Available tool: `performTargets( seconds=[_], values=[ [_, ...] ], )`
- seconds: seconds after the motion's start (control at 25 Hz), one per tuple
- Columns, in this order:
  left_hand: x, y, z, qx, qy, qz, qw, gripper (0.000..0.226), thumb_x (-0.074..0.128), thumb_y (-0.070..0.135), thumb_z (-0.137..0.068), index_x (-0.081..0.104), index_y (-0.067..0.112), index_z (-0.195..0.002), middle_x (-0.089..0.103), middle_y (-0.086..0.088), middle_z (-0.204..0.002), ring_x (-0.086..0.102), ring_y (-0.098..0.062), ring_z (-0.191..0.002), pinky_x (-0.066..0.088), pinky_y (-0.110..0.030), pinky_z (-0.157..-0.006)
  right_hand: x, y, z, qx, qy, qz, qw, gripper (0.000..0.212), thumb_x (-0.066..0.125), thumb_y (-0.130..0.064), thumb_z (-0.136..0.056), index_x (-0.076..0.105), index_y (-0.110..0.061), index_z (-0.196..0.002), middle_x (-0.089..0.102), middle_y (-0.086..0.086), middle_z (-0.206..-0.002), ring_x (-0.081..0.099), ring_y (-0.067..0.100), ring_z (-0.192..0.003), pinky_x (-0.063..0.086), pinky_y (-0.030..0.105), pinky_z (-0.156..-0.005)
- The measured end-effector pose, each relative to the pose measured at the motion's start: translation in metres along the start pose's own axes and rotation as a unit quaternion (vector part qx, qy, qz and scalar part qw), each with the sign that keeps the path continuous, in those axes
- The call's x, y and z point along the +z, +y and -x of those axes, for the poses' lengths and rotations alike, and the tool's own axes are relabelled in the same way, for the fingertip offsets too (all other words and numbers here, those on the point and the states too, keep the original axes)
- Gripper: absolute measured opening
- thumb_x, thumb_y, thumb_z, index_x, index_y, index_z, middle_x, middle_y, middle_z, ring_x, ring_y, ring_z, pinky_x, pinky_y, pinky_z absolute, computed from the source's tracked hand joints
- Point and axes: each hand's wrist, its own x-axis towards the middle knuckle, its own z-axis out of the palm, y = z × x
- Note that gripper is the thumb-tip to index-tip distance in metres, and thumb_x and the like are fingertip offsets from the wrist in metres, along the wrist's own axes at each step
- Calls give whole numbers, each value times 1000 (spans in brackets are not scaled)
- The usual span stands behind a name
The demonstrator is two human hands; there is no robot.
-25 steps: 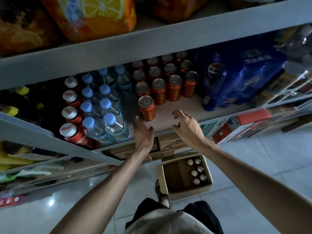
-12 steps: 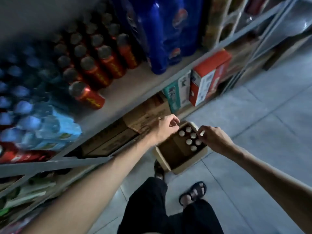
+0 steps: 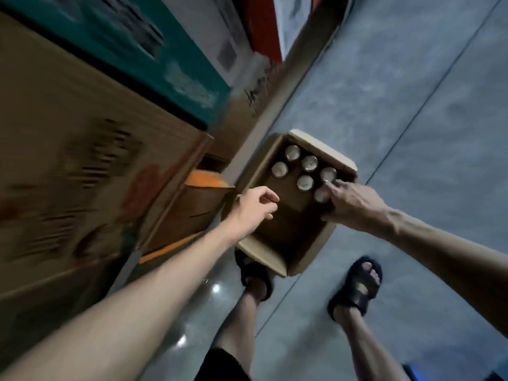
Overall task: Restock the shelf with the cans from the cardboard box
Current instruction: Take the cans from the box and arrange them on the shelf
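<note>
An open cardboard box (image 3: 275, 259) stands on the floor in front of my feet. Several cans (image 3: 305, 182) stand upright in its far right part, silver tops showing; the near part of the box is bare. My left hand (image 3: 253, 207) hovers over the box's left wall, fingers loosely curled and holding nothing. My right hand (image 3: 354, 204) reaches in from the right, its fingers stretched over the nearest cans, with the index fingertip on one can top (image 3: 328, 174). The shelf with the red cans is out of view.
Blurred brown cartons (image 3: 82, 160) and a teal carton (image 3: 154, 50) fill the low shelf space on the left, close to the box. A red and white carton (image 3: 264, 26) sits further back. My sandalled feet (image 3: 357, 287) stand on grey floor tiles (image 3: 412, 105).
The view has dropped from the shelf to the floor box. Both hands have come down from the shelf edge into the box, and the right hand now touches the cans.
</note>
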Motion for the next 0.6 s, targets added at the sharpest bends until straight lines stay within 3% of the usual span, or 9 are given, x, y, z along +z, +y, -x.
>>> performTargets(
  seconds=[0.08, 0.16, 0.32, 0.48, 0.6],
  values=[
    [21, -38, -55, -24, 2, 8, 1000, 12, 62, 3, -86, 64, 14, -91, 64, -8, -83, 64, -19, -69, 45, -15, -55, 62, 9, -54, 62, 37, 21, 997, 58, 74, -45, -77, 48, -11, -116, 61, 13, -114, 62, 33, -103, 45, 37, -77],
    [39, -68, -92, -45, -3, 25, 999, 12, 61, 3, -87, 63, 12, -95, 64, -10, -86, 63, -18, -69, 45, -22, -61, 116, 11, -94, 108, 36, 84, 990, 48, 65, -36, -86, 47, -9, -122, 59, 15, -118, 61, 32, -106, 45, 38, -84],
    [64, -95, -124, -65, -18, 42, 997, 18, 60, 2, -90, 63, 2, -108, 67, -21, -97, 64, -24, -79, 47, -27, -66, 181, 14, -132, 148, 2, 172, 974, 41, 48, -17, -93, 45, -10, -133, 53, 18, -123, 65, 27, -89, 40, 32, -62],
    [68, -102, -130, -74, -21, 54, 996, 19, 61, 2, -89, 63, 1, -108, 69, -24, -101, 65, -24, -81, 49, -32, -73, 187, 14, -144, 170, 17, 189, 967, 29, 43, -6, -95, 61, -5, -117, 50, 22, -124, 65, 26, -83, 38, 30, -53],
    [62, -98, -118, -62, -28, 45, 997, 19, 63, 2, -87, 64, 2, -106, 70, -20, -98, 67, -24, -82, 50, -28, -71, 170, 7, -135, 155, 30, 123, 980, 31, 41, -4, -96, 55, 1, -123, 48, 23, -122, 62, 33, -91, 41, 34, -60]
  ],
)
